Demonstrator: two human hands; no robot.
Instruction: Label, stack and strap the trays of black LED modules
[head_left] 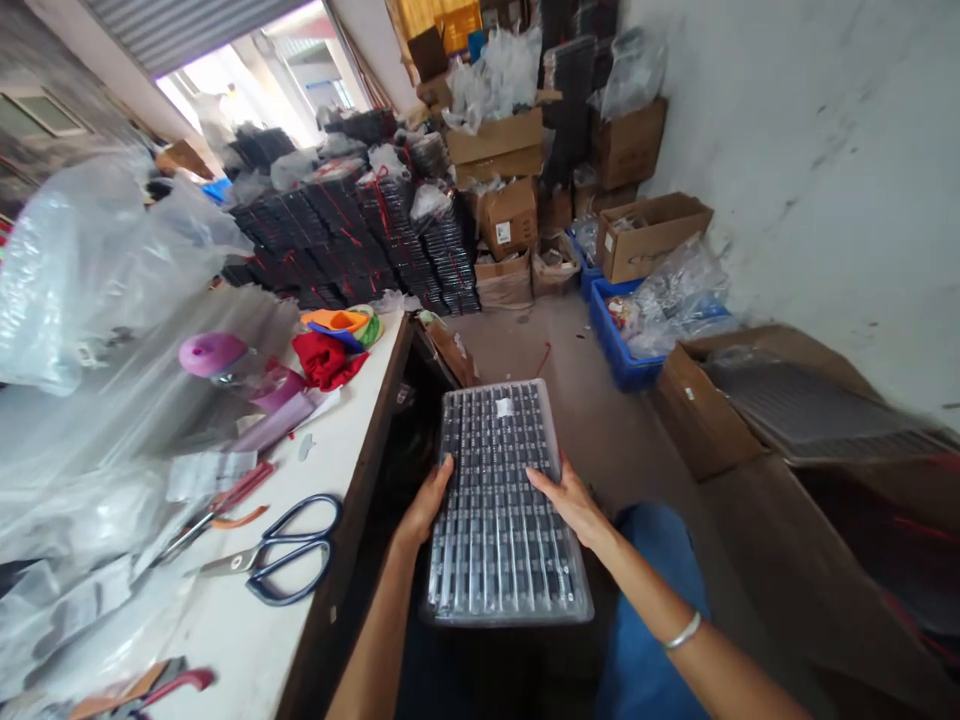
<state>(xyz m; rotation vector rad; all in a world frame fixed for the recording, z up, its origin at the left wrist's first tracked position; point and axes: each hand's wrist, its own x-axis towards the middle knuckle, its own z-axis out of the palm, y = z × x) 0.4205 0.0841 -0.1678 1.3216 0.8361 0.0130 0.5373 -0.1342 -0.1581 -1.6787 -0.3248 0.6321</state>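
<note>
A clear plastic tray [510,580] filled with rows of small dark parts is held over my lap, beside the table edge. My left hand [429,505] grips its left side, with the thumb on top and the other fingers hidden beneath. On the opposite side my right hand [566,497] clasps the tray, its thumb lying over the rows and its remaining fingers out of sight. A small white label [505,407] sits near the tray's far end. What exactly the dark parts are, I cannot make out.
On the white table [289,640] at left lie blue-handled scissors [296,548], red-handled pliers [240,495], a red cloth [326,360] and plastic bags [112,250]. Tied stacks of dark trays [322,225] stand behind. A blue crate [626,350] and an open cardboard box [712,420] line the right.
</note>
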